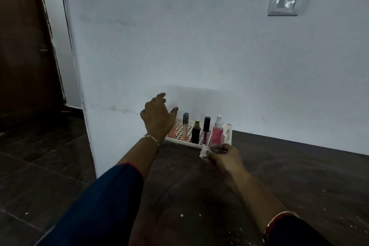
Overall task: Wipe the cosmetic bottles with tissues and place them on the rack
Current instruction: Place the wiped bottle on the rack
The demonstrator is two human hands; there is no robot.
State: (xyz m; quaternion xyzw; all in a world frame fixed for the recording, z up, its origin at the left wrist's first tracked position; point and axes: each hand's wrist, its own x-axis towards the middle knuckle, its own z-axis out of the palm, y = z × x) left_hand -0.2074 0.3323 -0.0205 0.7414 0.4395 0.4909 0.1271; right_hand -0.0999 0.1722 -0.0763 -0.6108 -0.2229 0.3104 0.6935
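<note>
A white slotted rack (228, 133) stands on the dark floor against the wall. Several cosmetic bottles stand upright in it: a peach tube with a dark cap (185, 127), a black bottle with a gold neck (196, 133), a mauve lip gloss with a black cap (206, 131) and a pink spray bottle (217, 131). Another peach bottle (172, 131) is partly hidden behind my left hand (157, 119). That hand hovers open above the rack's left end, fingers spread, holding nothing. My right hand (223, 155) sits just in front of the rack, pinching a crumpled white tissue (204, 152).
A pale wall (199, 46) rises right behind the rack, with a switch plate (286, 0) high on the right. A wall corner and a dark wooden door (26, 46) lie to the left. White crumbs speckle the dark tiled floor (299, 175).
</note>
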